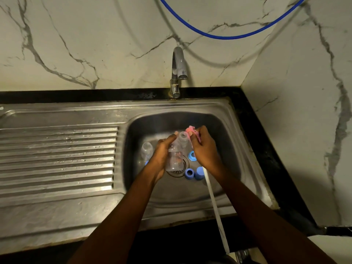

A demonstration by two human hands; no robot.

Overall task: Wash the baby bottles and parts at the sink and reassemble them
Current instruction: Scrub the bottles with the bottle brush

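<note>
Over the sink basin (224, 130), my left hand (162, 153) grips a clear baby bottle (176, 155), its open neck tilted up and away. My right hand (204, 147) pinches a pink brush head (192, 130) right at the bottle's mouth; its long white handle (215, 202) trails back toward me. A second clear bottle (147, 150) lies in the basin to the left. Three blue parts sit on the basin floor: a ring (192, 156), a collar (189, 173) and a cap (200, 172).
A chrome tap (178, 69) stands behind the basin with no water running. The ribbed steel drainboard (57, 157) stretches left. A black counter edge (266, 149) and marble wall close in on the right. A blue hose (228, 36) loops overhead.
</note>
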